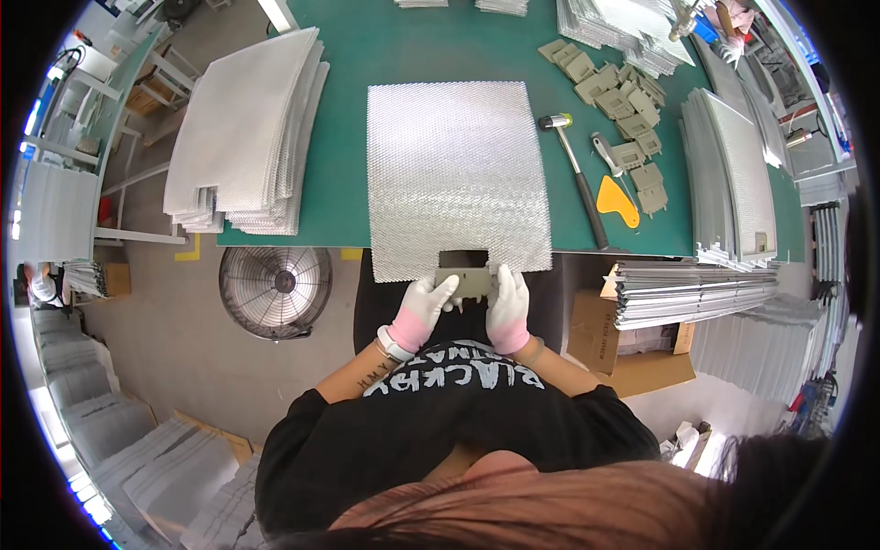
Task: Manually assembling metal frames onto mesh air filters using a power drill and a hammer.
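A silvery mesh panel [454, 165] lies on the green table, its near edge overhanging the front, with a rectangular notch in that edge. At the notch is an olive-grey plastic piece [469, 281], held between the thumb and fingers of my left hand [420, 310]. My right hand [507, 310] is closed at the panel's near edge, just right of the notch, beside the piece's right end; its fingertips are partly hidden. Both hands wear white gloves with pink cuffs. Whether the piece is seated in the notch cannot be seen.
Stacked mesh panels [243, 128] stand at the left, with another stack [733, 174] at the right. A hammer [577, 179], a screwdriver [607, 154], a yellow scraper [618, 202] and several olive-grey plastic pieces [632, 110] lie right of the panel. A floor fan [275, 291] stands below left.
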The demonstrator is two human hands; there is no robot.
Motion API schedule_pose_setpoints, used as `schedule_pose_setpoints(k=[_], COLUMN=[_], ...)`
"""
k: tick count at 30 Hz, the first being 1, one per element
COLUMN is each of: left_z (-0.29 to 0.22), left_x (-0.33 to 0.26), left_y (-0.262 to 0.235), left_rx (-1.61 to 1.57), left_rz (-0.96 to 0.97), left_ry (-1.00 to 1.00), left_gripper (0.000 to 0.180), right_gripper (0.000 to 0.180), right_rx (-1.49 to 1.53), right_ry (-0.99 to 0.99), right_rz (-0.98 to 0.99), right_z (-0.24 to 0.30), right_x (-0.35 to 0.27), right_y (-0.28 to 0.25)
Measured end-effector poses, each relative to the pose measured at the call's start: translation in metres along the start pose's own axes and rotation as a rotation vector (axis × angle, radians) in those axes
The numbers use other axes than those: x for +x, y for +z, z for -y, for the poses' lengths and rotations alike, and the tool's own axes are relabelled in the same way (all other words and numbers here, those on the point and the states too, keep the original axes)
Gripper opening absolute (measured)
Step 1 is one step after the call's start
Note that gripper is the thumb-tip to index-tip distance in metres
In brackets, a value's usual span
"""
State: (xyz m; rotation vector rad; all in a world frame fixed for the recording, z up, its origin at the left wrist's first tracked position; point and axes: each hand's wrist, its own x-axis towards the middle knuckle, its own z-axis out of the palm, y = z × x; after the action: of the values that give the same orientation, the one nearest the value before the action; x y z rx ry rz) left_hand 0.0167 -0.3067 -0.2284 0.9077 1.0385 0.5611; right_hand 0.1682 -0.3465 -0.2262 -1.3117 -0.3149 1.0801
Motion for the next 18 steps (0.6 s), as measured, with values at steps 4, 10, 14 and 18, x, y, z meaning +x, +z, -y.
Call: schedule_pose_setpoints(k=[4,10,14,18], left_z=[-0.006,-0.001,-0.009,-0.097], left_x=[-0.004,-0.005,-0.017,-0.008], left_y=[-0.001,0.002,-0.010,-0.035], left_rx=[-0.031,-0.150,-0.247,0.644], left_rz=[0.019,0.088,0.262,0.941], left_ry=[-0.020,0.057,-0.149,-0.219], left_gripper=[0.035,0.034,0.045,0.046], right_gripper=[0.025,0.029,0.025,0.045], right_rx=[-0.222,-0.240,-0.084,-0.183], right_ry=[-0.179,0.044,0.082,0.344], right_rz=[0.113,0.022,0.164,0.659], right_z=[-0.003,0.008,-0.010,-0.028], right_x=[0.005,0.002,0.006,0.014], right_y=[-0.009,-0.006,-0.015,-0.031])
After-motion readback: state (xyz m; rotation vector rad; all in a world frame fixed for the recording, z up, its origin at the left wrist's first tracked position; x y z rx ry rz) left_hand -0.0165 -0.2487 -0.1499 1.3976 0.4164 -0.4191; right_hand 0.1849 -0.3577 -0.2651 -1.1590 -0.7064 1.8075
